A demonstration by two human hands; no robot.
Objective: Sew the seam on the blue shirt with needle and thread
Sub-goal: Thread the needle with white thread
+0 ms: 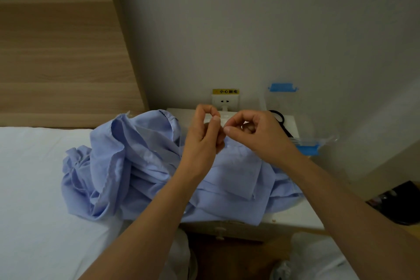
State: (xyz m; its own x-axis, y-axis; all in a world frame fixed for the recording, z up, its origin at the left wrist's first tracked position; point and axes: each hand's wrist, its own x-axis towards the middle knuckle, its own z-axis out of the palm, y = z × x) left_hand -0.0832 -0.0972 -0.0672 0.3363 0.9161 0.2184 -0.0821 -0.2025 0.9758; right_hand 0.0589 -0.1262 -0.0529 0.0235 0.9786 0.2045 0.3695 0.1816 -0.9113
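Observation:
The blue shirt (pixel 127 166) lies crumpled across the bed edge and the white nightstand (pixel 293 216). Both my hands are raised above it, close together. My left hand (pixel 203 136) has its thumb and forefinger pinched together at the top, fingers curled. My right hand (pixel 254 133) also pinches thumb against forefinger, its tips almost touching the left hand's. Whatever sits between the fingertips is too thin to make out; I cannot see the needle or the thread clearly.
A white bed sheet (pixel 34 188) fills the left. Black scissors (pixel 280 120) and a clear box with blue parts (pixel 311 145) lie at the nightstand's back right. A wall socket (pixel 225 101) is behind my hands. A dark object (pixel 400 202) sits lower right.

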